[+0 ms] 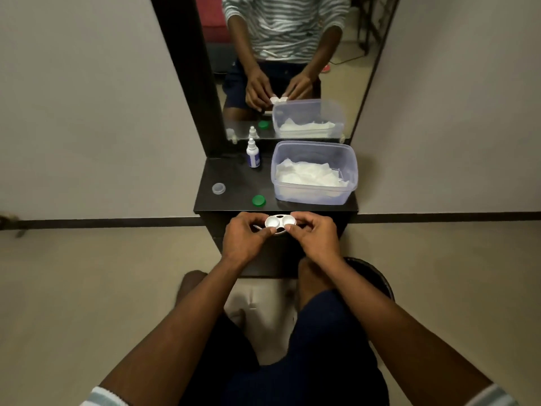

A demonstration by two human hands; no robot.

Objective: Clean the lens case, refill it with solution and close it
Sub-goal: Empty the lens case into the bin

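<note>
**Q:** What does the figure show?

**A:** The case (280,224), a white twin-well tray with both wells uncapped and facing up, is held in the air just in front of the counter (234,183) edge. The left hand (244,238) pinches its left end; the right hand (314,238) pinches its right end. Both thumbs lie along the near rim. Neither hand is free.

**Q:** Where are the other parts?

**A:** On the counter: the green cap (258,200) near the front edge, the clear cap (218,188) well to its left, the bottle (253,155) upright at the back by the mirror (292,68), and the tub (314,172) of tissue (307,174) at right.

**Q:** What could go wrong from here?

**A:** Probably four things. First, the case hangs over the floor, not the counter; a slip of either pinch would likely drop it. Second, thumbs so close to the wells may touch the insides and soil them. Third, one hand must let go to reach the tissue or bottle, leaving a light tray held by one end, where it can tilt. Once filled, any tilt would spill solution. Fourth, the green cap sits near the counter edge and a reaching wrist could knock it off.

**Q:** Are the wells wet or dry?

**A:** It cannot be told from this view.
</note>
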